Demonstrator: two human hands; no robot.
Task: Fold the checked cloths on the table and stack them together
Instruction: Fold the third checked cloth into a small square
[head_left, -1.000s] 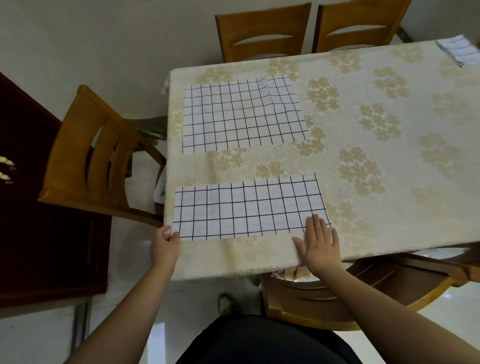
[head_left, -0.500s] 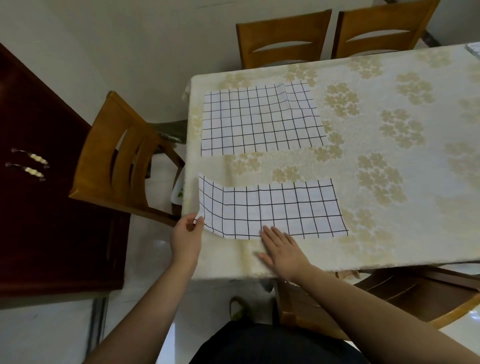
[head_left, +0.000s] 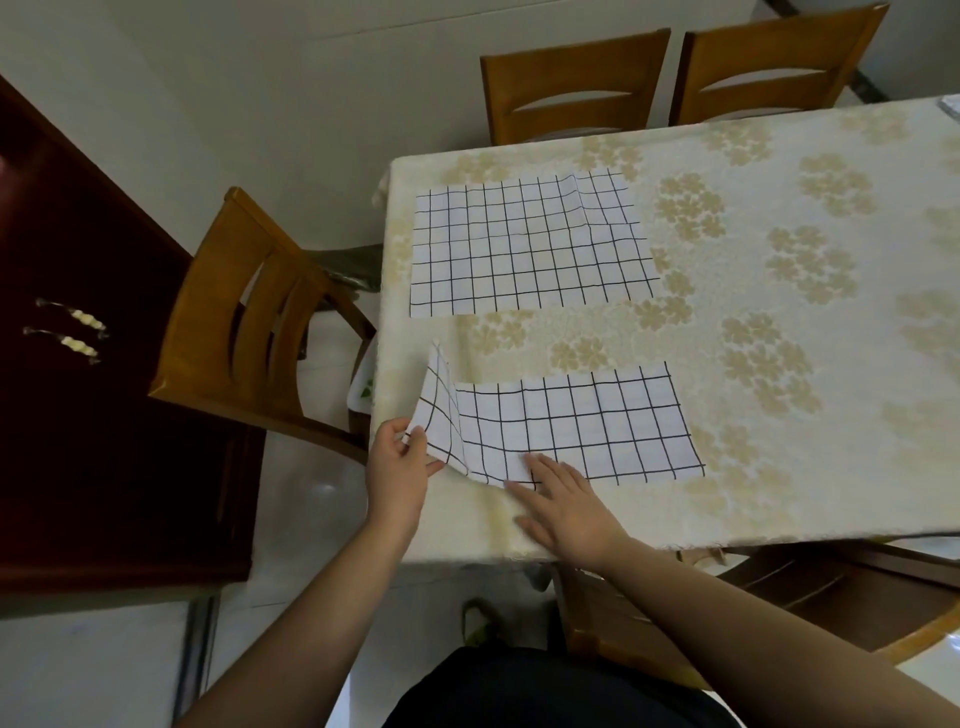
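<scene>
Since 0.5 s ago: L end of the near white cloth with black grid lines has come up further off the surface and now curls upright; R hand has shifted a little along the near edge.

Left hand: fingers curled, pinching the near-L corner of the near cloth, thumb on top; corner raised, rest of cloth flat.

Right hand: fingers straight, spread, pressing flat on the cloth's near edge approx. at mid-length; palm on the cream tablecloth with gold flower print covering the surface. Holds nothing.

Near cloth: folded strip, lying close to the near edge of the surface, L part.

Second white grid-checked cloth: flat, unfolded, further back near the L-far corner, apart from the near cloth; slight ridge toward its R side.

Wooden chair at L end; two wooden chairs at far side.
</scene>
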